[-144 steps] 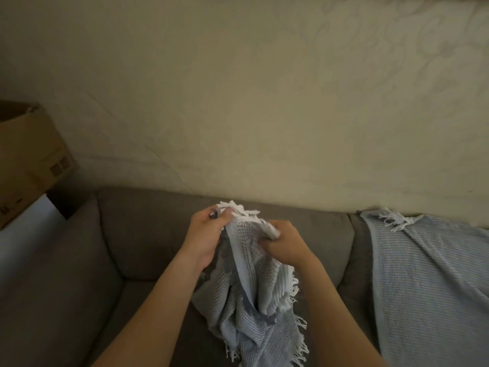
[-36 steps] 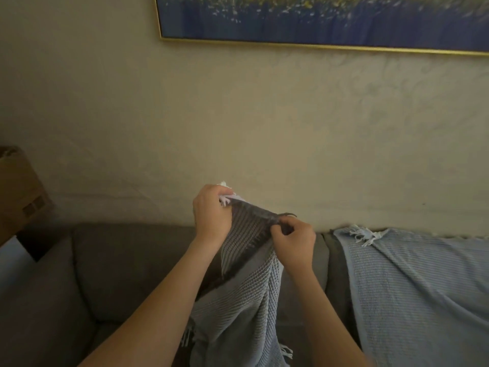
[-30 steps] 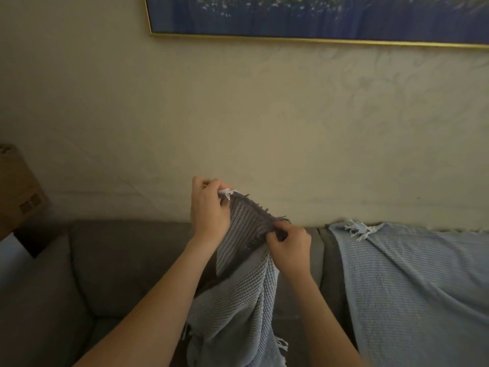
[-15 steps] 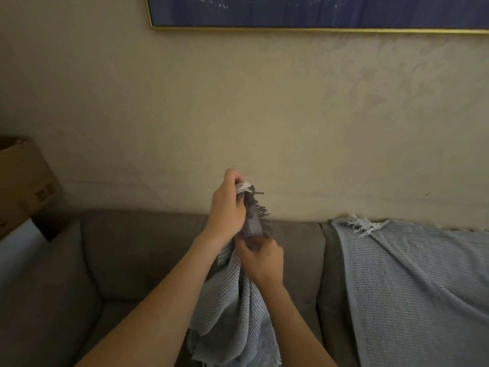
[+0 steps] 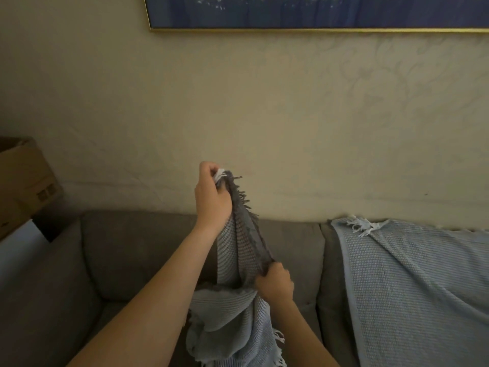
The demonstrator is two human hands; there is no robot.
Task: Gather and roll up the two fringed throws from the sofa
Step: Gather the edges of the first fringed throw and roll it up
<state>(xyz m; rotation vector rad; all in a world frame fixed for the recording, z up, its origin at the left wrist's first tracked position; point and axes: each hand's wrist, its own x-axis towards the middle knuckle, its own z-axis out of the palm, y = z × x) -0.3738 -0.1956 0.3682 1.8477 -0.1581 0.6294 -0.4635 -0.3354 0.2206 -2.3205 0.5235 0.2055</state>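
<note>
Two throws to handle; my left hand [image 5: 213,200] pinches one throw [image 5: 238,260] by its fringed corner, held high; my right hand [image 5: 275,284] grips the edge lower, fingers closed, stretching it taut, probably to straighten it; the other throw [image 5: 412,282] drapes over the sofa [image 5: 137,250].

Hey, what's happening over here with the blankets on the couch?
A person is gathering up a grey-blue fringed throw in front of the grey sofa. The left hand holds one fringed corner up high, while the right hand grips the same edge lower down, and the rest hangs bunched below. A second, lighter blue fringed throw lies draped over the sofa's right side, untouched. Nothing is rolled up yet.
</note>
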